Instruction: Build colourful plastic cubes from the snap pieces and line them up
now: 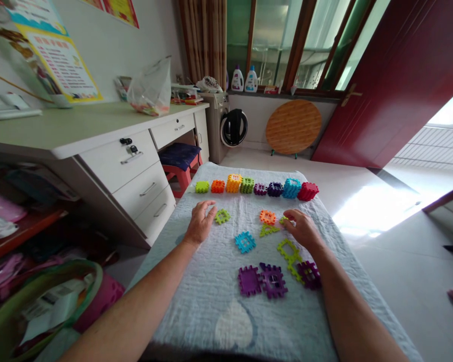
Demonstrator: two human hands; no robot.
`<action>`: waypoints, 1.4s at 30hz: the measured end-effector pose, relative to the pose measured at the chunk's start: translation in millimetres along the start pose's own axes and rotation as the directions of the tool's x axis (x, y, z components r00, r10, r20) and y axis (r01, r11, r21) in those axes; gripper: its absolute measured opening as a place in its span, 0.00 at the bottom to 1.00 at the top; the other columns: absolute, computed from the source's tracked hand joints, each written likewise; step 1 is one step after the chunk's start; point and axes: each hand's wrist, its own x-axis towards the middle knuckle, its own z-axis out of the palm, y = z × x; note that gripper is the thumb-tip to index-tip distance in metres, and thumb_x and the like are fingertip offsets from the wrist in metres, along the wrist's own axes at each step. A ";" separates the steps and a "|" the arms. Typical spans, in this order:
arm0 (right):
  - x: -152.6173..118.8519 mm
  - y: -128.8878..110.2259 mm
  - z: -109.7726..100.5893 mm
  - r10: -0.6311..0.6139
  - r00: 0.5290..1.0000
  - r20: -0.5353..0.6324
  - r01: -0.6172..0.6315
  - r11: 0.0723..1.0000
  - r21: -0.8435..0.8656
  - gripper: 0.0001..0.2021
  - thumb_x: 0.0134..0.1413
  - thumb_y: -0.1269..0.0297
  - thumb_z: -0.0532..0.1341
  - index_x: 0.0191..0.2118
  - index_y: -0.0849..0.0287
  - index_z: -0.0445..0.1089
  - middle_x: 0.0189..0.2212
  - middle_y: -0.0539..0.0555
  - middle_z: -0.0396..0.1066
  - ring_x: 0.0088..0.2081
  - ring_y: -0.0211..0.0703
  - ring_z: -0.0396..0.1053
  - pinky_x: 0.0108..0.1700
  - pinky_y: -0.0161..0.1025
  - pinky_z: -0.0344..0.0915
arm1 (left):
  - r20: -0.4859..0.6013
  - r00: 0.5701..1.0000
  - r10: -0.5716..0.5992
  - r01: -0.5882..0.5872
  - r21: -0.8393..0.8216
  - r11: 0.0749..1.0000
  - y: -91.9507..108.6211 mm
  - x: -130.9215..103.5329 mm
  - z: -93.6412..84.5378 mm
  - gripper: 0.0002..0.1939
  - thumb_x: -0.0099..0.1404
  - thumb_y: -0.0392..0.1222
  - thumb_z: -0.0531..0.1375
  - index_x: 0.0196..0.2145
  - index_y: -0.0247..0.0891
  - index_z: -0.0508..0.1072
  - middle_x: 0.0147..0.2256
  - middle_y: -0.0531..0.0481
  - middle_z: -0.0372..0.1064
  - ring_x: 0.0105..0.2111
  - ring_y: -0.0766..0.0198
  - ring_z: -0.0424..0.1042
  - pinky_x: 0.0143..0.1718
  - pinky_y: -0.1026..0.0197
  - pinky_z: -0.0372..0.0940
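Observation:
My left hand (201,221) is over the cloth-covered table, fingers apart and holding nothing, just left of a green open-frame piece (222,216). At the right, the fingers of my right hand (301,227) close on a small green piece (283,220), mostly hidden by them. Beside it lie an orange frame piece (267,217) and a green triangular piece (269,230). A blue square piece (245,242) rests between my hands. Nearer me are purple pieces (249,280) and green frame pieces (288,250), with another purple piece (308,275) by my right forearm.
Several coloured stacks, including yellow (233,183) and red (308,191), stand in a row along the table's far part. A white desk (136,166) is at the left, with a stool (179,157) beside it. A round wooden board (293,126) leans against the far wall.

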 end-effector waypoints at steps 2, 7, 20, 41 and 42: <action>-0.1 2.3 0.1 0.011 1.000 -0.007 -0.011 1.000 0.002 0.09 0.50 0.64 0.54 0.36 0.58 0.70 0.31 0.53 0.71 0.32 0.42 0.66 0.36 0.37 0.61 | 0.014 0.999 0.047 -0.048 0.095 0.994 -1.5 -1.2 1.2 0.18 0.59 0.48 0.58 0.46 0.39 0.67 0.46 0.44 0.66 0.50 0.54 0.63 0.55 0.50 0.56; -0.9 6.7 0.8 0.055 0.997 -0.050 -0.054 0.998 0.035 0.10 0.49 0.65 0.54 0.36 0.58 0.70 0.31 0.54 0.72 0.32 0.41 0.67 0.36 0.37 0.62 | 0.081 0.989 0.125 -0.144 0.299 0.943 -1.3 -5.0 8.4 0.30 0.48 0.46 0.67 0.48 0.40 0.65 0.48 0.43 0.65 0.50 0.50 0.63 0.53 0.49 0.57; -2.6 1.2 -0.8 0.087 0.995 -0.051 -0.084 0.995 0.063 0.10 0.49 0.64 0.54 0.35 0.58 0.70 0.30 0.53 0.72 0.32 0.42 0.68 0.36 0.37 0.62 | 0.160 0.982 0.096 -0.134 0.248 0.959 7.7 -2.7 5.2 0.27 0.49 0.42 0.67 0.47 0.39 0.66 0.42 0.47 0.71 0.43 0.56 0.68 0.48 0.54 0.61; -3.5 6.6 2.9 0.121 0.992 -0.043 -0.116 0.987 0.111 0.10 0.49 0.63 0.54 0.35 0.58 0.70 0.30 0.53 0.71 0.30 0.41 0.67 0.36 0.37 0.63 | 0.659 0.748 0.075 -0.438 0.406 0.802 32.7 44.1 -2.6 0.20 0.41 0.44 0.65 0.36 0.43 0.75 0.35 0.47 0.70 0.39 0.49 0.68 0.42 0.54 0.62; -3.4 5.6 2.4 0.125 0.991 -0.040 -0.120 0.987 0.111 0.10 0.49 0.63 0.54 0.35 0.58 0.70 0.30 0.52 0.71 0.30 0.41 0.66 0.35 0.37 0.63 | 0.661 0.744 0.098 -0.454 0.393 0.800 37.7 52.6 -1.7 0.20 0.41 0.44 0.65 0.36 0.43 0.75 0.35 0.47 0.69 0.39 0.50 0.68 0.42 0.54 0.61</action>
